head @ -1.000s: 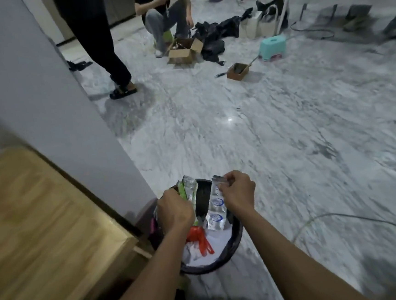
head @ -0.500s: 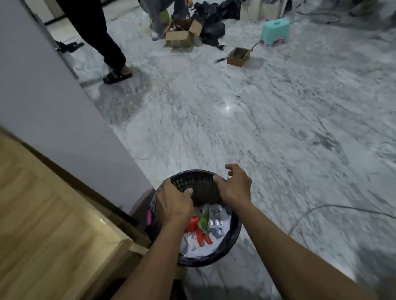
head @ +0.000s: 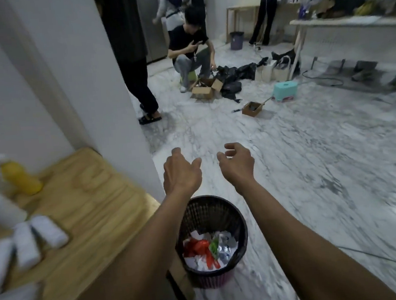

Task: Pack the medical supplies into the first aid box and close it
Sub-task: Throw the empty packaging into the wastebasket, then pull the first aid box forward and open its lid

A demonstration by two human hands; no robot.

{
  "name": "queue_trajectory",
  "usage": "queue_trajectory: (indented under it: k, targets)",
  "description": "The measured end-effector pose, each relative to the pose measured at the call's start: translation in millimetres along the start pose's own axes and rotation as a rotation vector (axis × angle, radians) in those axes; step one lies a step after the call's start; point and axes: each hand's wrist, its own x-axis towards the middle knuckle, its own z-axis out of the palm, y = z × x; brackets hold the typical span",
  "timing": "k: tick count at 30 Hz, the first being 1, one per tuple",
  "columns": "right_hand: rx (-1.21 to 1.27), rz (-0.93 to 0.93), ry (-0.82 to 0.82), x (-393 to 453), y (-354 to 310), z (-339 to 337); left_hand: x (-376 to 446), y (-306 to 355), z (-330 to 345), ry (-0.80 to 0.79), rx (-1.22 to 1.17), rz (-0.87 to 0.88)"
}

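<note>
Both hands have come up and away from the bin [head: 212, 239], where a moment ago they hovered over its rim letting wrappers fall; now the view has lifted and the worktop [head: 96, 206] shows at 9 o'clock. On it, at far left, lie blurred white rolls [head: 36, 238], likely the supplies, with a yellow bottle [head: 21, 178] behind them at 10 o'clock. Left hand [head: 182, 172] is loosely spread, fingers curled, holding nothing; right hand [head: 237, 164] just beside it is the same, empty and half-open. The bin sits below them at 6 o'clock, wrappers [head: 208, 250] inside. No first aid box is in sight. I judge the waste-clearing step done, packing still ahead: the next move calls for turning left toward 9 o'clock, well apart from both hands, to pick up the rolls and find the box
</note>
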Motion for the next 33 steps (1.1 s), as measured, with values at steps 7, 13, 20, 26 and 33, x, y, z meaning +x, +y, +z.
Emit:
queue_trajectory:
  k: [7, 13, 20, 26, 33]
  targets:
    - [0.086, -0.196, -0.131, -66.5, -93.2, 20.5, -32.9, -3.9, -108.0, 0.231, -0.062, 0.126]
    - [0.201, -0.299, -0.377, -145.9, -138.6, 63.1, -89.5, -48.6, -191.4, 0.38, -0.107, 0.17]
    - [0.18, -0.471, -0.645, -233.6, -158.6, 119.4, -152.1, -121.2, -263.7, 0.544, -0.063, 0.09]
    - [0.168, -0.536, -0.794, -281.9, -173.3, 181.9, -176.2, -178.3, -318.5, 0.696, -0.016, -0.012]
    - [0.171, -0.563, -0.825, -314.7, -190.3, 256.3, -166.0, -236.3, -370.8, 0.851, 0.03, -0.085]
